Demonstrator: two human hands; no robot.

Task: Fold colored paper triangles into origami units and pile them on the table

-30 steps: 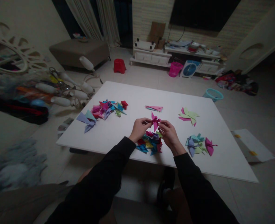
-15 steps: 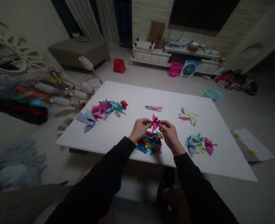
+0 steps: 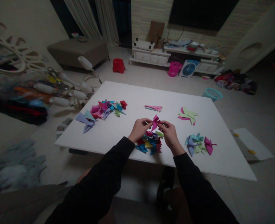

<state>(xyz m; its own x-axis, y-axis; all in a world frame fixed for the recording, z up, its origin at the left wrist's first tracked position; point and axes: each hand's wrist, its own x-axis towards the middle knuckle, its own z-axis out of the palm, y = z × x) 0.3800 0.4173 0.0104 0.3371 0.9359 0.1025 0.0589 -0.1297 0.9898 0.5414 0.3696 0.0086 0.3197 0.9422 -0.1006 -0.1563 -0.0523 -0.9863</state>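
Between both hands, above the white table [image 3: 118, 133], is a magenta origami crane [image 3: 155, 123] with its wings pointing up and down. My left hand [image 3: 141, 127] pinches its left end between thumb and fingers. On the other end, my right hand [image 3: 168, 132] is closed in the same kind of pinch; the fingertips partly cover the paper. A pile of multicoloured folded paper [image 3: 149, 143] lies just below the hands, partly hidden by them. Flat folded pink and green strips [image 3: 154, 108] rest beyond the crane.
A larger heap of folded paper [image 3: 103, 109] lies at the table's left. To the right are green and magenta folded pieces [image 3: 188, 115] and a group of paper cranes [image 3: 197, 143]. A lamp with several white shades [image 3: 78, 94] stands beside the table's left edge.
The crane has turned slightly in the fingers, and its upper wing tip sits lower and leans more to the right. Both hands stay almost in place.
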